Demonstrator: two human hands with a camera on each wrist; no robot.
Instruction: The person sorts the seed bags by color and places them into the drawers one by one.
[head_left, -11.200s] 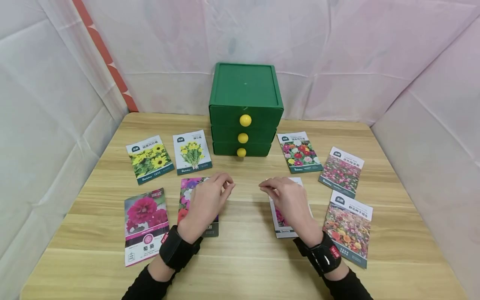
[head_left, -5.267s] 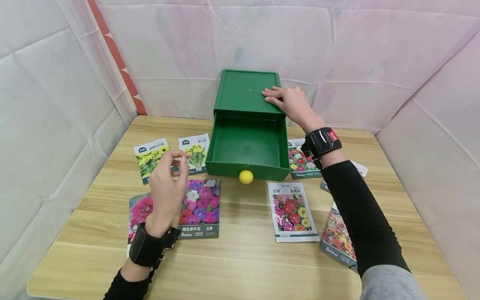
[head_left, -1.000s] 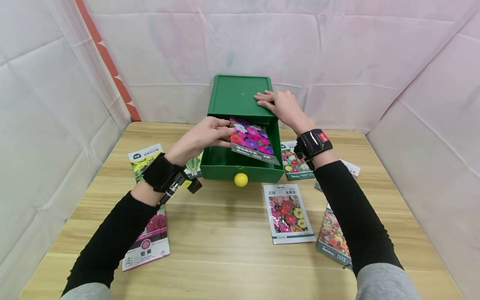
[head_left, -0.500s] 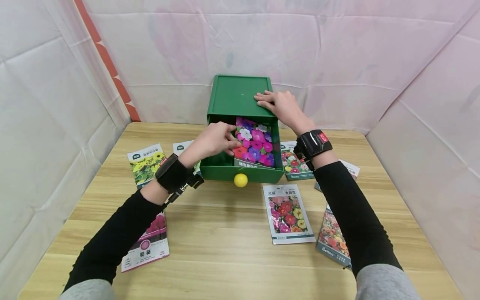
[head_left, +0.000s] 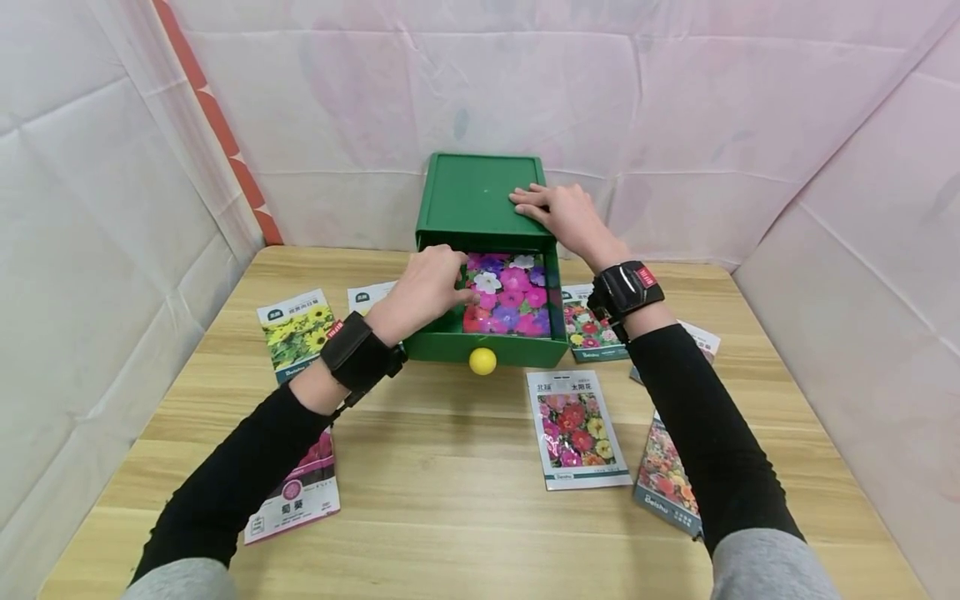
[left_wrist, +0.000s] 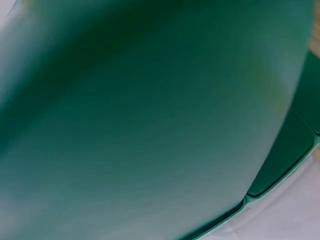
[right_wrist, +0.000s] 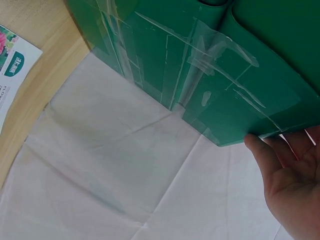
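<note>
Nearest, at about seven o'clock on the wooden table, a pink-flowered seed packet peeks from under the left sleeve, its lower label carrying two red characters too small to read surely. At five o'clock lies a packet of mixed red and yellow blooms with Chinese heading characters and small print along its foot; just right of it another packet shows the brand "Beishu" on its teal band. Toward the middle, the top drawer of the green cabinet stands pulled out, its yellow knob facing the person. The purple and pink morning-glory packet lies flat inside that drawer. The left hand rests over the drawer's left part, fingers curled with the tips touching the packet's left edge. At ten o'clock a sunflower packet lies beside a second yellow-flower packet. Farthest, at twelve o'clock, the right hand presses the cabinet's top, fingers straight and close together.
</note>
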